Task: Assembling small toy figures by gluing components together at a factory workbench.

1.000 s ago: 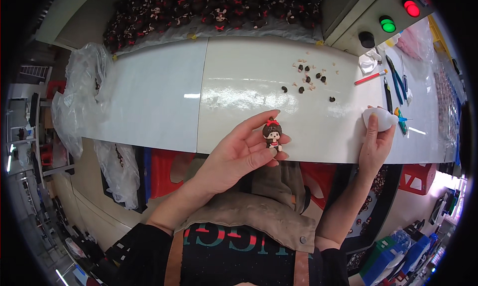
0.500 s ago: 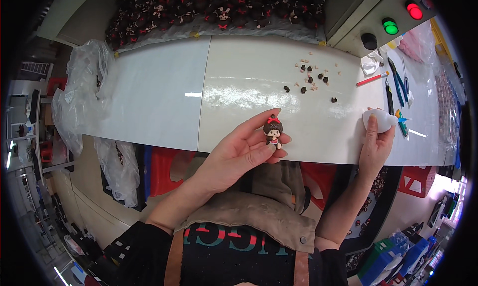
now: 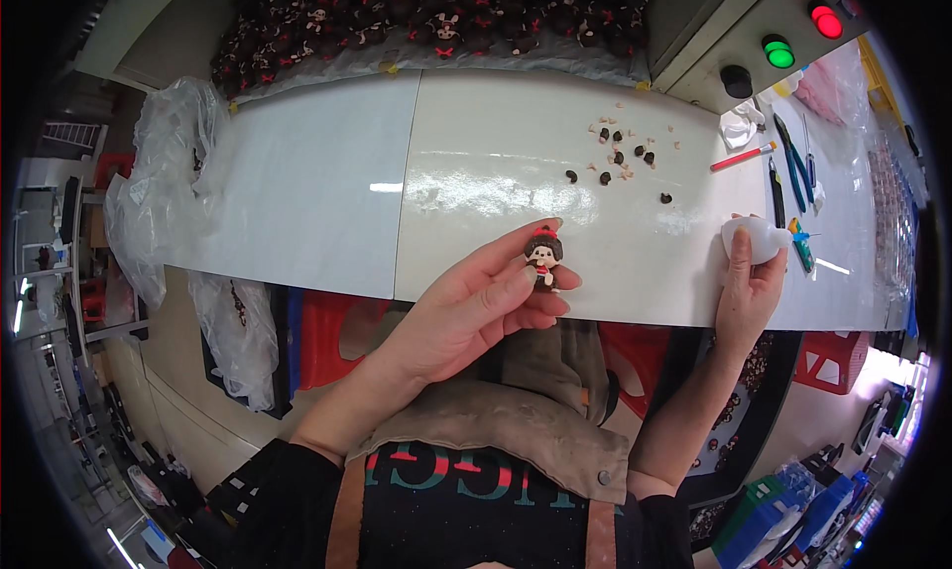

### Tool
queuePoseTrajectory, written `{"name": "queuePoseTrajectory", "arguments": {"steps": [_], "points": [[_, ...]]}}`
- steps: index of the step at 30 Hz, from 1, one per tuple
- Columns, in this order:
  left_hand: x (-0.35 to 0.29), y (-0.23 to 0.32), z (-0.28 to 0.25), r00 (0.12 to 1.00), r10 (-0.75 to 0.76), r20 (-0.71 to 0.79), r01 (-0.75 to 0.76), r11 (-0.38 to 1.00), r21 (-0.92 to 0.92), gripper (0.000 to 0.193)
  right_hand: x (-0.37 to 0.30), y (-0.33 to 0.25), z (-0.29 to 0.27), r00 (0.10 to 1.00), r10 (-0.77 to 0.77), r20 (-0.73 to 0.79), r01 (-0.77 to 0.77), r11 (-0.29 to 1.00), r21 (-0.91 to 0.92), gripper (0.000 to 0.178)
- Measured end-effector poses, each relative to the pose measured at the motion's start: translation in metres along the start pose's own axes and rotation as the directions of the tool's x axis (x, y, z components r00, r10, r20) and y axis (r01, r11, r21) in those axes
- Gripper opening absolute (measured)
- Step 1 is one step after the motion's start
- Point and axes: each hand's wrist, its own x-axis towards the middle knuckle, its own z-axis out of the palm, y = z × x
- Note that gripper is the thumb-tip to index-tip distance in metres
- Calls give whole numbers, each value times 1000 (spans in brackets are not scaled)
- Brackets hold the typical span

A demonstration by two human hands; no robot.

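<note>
A small doll figurine [image 3: 542, 252] with dark brown hair, a pale face and a red bow is pinched between the thumb and fingers of my left hand [image 3: 486, 291], just above the table's front edge. My right hand [image 3: 751, 286] is wrapped round a white squeeze bottle [image 3: 756, 240] with a thin blue-tipped nozzle pointing right, low over the table. Several small dark brown pieces [image 3: 618, 158] and tiny pale bits lie scattered on the white table [image 3: 496, 172], beyond and between my hands.
Many similar dark figurines [image 3: 436, 24] cover a sheet at the back. On the right lie a red pen-like tool [image 3: 742, 158], blue-handled pliers [image 3: 790, 163] and a dark cutter-like tool [image 3: 775, 192]. A panel with green and red lights [image 3: 778, 52] overhangs the back right. Plastic bags [image 3: 164, 163] hang on the left.
The figurine has tilted and turned slightly in my left fingers, and the thumb has shifted up its body. My right hand and the bottle have stayed about where they were.
</note>
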Motion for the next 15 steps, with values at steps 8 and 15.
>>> {"name": "queuePoseTrajectory", "arguments": {"steps": [8, 15], "points": [[4, -5, -10, 996, 14, 86, 5, 976, -218, 46, 1, 0, -1, 1000, 9, 12, -9, 1000, -11, 35], [2, -6, -9, 996, 0, 86, 30, 941, -338, 45, 0, -2, 0, 1000, 0, 12, 0, 1000, -23, 34]]}}
